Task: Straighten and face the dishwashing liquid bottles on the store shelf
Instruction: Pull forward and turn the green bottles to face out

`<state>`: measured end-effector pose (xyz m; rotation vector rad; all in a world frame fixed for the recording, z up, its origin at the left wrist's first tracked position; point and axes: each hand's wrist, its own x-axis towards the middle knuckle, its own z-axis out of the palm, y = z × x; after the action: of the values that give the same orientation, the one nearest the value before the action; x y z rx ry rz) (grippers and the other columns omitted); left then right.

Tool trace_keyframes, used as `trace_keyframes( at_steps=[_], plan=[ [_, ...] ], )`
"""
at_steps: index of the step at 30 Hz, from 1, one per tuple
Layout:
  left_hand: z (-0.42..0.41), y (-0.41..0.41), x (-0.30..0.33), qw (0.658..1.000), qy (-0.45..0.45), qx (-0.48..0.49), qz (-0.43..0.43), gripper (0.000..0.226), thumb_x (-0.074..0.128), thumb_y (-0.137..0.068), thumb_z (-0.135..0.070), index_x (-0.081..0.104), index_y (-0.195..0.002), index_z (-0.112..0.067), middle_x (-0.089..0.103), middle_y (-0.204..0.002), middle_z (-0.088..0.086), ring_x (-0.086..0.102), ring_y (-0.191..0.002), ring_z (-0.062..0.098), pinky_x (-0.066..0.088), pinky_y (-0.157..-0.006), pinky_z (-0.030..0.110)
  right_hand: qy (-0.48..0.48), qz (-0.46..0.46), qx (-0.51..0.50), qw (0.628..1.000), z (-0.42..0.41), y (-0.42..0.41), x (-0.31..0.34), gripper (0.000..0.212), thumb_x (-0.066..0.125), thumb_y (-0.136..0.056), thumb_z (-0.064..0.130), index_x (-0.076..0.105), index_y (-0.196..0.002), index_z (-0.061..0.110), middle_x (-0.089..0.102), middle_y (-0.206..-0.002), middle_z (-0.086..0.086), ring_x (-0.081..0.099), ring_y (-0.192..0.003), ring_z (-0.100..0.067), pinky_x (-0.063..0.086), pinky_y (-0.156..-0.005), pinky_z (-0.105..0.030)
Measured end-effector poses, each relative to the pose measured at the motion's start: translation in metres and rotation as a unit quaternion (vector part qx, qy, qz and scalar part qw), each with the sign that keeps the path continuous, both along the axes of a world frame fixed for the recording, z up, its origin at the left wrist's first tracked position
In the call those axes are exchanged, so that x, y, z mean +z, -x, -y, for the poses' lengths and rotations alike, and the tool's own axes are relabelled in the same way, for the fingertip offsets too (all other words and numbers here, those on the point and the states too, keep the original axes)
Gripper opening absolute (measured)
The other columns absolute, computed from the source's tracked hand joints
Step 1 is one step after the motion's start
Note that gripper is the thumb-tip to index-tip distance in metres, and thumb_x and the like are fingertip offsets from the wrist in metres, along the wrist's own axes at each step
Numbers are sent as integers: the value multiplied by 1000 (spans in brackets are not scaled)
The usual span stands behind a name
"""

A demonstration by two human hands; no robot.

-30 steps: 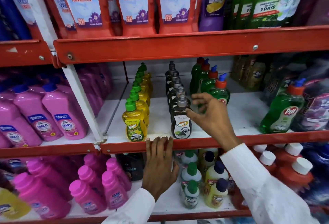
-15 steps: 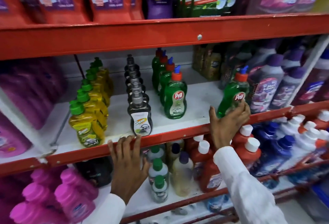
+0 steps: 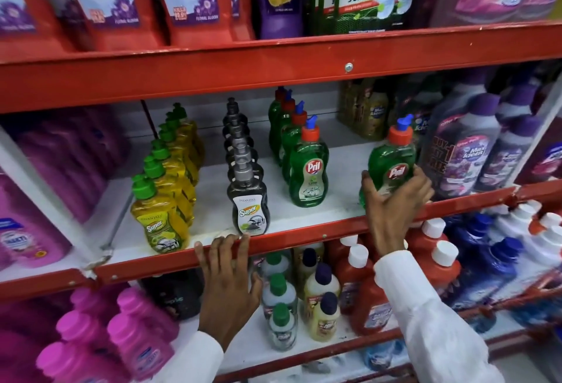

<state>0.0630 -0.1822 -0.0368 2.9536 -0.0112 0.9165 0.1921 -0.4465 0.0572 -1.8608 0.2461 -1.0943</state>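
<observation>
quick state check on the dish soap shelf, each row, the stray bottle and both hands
yellow Super row: upright, in file, front label facing out
black Super row: upright, in file, label out
green Pril row: upright, in file, label out
lone Pril bottle: tilted, apart from its row, gripped
right hand: closed on lone Pril bottle
left hand: flat on the shelf edge, holding nothing

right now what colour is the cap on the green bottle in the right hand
Orange-red, with a blue tip, on the green bottle held by the right hand; head view.
</observation>
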Motion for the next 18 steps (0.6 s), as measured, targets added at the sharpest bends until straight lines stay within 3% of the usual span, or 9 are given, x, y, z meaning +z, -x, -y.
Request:
trace_keyframes(
  at_steps=[5, 10, 18],
  plan=[
    [0, 2, 3, 1000, 1, 2, -24, 71, 55, -77, -36, 45, -142, -9, 52, -133, 20, 44, -129, 44, 17, -117, 74, 31, -9, 102, 994, -57, 18, 6, 85, 76, -70, 56, 40, -128, 5, 47, -122, -8, 34, -112, -15, 30, -97, -25],
    [-3, 6, 6, 999, 4, -4, -36, 75, 62, -75, -31, 43, -145, -12, 52, -135, 17, 44, -131, 40, 22, -116, 73, 33, -51, 150, 987, -94, 18, -1, 84, 81, -69, 49, 42, -128, 4, 49, -124, -12, 39, -115, -21, 25, -92, -15],
    [0, 9, 11, 999, 0, 8, -54, 75, 63, -76, -33, 41, -145, -14, 52, -135, 15, 43, -132, 39, 22, -117, 73, 40, -87, 141, 985, -102, 16, -14, 86, 79, -68, 54, 40, -130, 8, 49, -127, -12, 41, -117, -25, 33, -93, -26]
  ],
)
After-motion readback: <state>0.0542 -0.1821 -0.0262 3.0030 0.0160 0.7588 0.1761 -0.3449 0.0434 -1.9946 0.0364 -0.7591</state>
